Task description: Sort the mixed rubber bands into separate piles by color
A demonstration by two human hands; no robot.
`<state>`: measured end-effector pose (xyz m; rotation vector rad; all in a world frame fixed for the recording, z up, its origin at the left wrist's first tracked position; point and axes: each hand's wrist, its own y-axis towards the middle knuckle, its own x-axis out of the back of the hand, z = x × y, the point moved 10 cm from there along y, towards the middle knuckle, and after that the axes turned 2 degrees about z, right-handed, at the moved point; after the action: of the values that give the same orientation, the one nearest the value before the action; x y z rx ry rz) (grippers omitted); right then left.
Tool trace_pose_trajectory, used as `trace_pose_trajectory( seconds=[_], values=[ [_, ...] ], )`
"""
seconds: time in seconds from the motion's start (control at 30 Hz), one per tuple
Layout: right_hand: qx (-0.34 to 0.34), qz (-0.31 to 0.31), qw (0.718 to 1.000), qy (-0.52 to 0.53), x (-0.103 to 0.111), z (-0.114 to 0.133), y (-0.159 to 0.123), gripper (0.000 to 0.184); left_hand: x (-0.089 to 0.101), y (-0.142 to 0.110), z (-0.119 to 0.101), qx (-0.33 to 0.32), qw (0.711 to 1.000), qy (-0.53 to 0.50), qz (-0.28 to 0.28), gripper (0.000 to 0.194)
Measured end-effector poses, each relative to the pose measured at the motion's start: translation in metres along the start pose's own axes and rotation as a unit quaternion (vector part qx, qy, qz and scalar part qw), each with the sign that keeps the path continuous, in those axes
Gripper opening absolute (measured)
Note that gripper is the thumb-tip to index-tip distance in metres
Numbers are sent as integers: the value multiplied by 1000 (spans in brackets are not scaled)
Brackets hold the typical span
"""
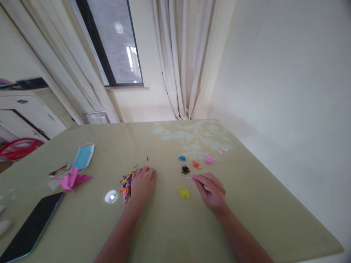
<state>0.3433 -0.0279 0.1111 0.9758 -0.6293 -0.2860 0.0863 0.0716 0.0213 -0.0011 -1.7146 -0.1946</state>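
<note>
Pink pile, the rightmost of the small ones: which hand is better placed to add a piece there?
Probably the right hand: it pinches a pink strip and is close to the pink pile. The left hand is farther off, at the multicoloured pile.

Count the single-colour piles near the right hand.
5: blue pile back left, pink pile back right, orange pile between, black pile in front of blue, yellow pile nearest. The right hand may hide more.

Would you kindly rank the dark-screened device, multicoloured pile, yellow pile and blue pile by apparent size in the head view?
1. Dark-screened device
2. Multicoloured pile, partly covered by the left hand
3. Yellow pile
4. Blue pile
</note>
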Motion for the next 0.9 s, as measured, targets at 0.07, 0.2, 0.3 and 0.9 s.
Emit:
trace_pose_trajectory(
  seconds=[0.07,0.2,0.3,0.9],
  values=[
    [-13,-1,1000,13,4,-8,4,18,-2,0,-1,-6,1000,11,6,28],
    [-114,54,992,19,10,-57,12,17,-3,2,-4,-19,1000,22,1,30],
    [-189,164,968,3,4,-99,7,24,2,3,-5,-22,999,14,-24,27],
    [-235,339,909,-67,-23,-129,-22,22,35,-18,-46,-184,878,-402,-183,17]
  ],
)
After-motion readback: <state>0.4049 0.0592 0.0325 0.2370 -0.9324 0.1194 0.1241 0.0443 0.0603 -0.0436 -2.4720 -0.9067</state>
